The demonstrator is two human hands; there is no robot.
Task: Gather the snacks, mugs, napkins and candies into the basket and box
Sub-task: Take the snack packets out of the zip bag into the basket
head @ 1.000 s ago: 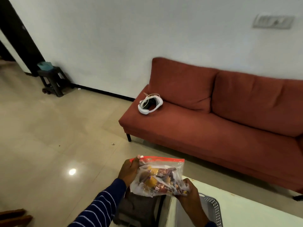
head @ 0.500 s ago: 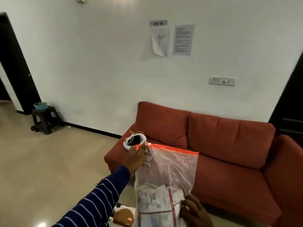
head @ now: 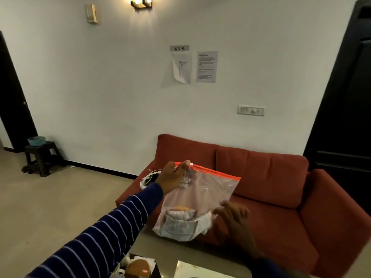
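A red sofa [head: 261,187] is set against the white wall. A white headset [head: 147,178] is laid on its left end. Two paper sheets [head: 194,66] are pinned above the sofa, and a dark stool [head: 42,157] is placed far to its left.

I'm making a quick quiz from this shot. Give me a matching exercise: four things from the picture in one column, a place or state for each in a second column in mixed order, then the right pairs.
Things
1. plastic bag
2. left hand
3. stool
4. papers

Places or states
A. stuck on the white wall
B. held up in front of the red sofa
C. on the floor by the dark doorway, a blue bowl on top
D. pinching the red strip at a top corner

Pairs: 1-B, 2-D, 3-C, 4-A
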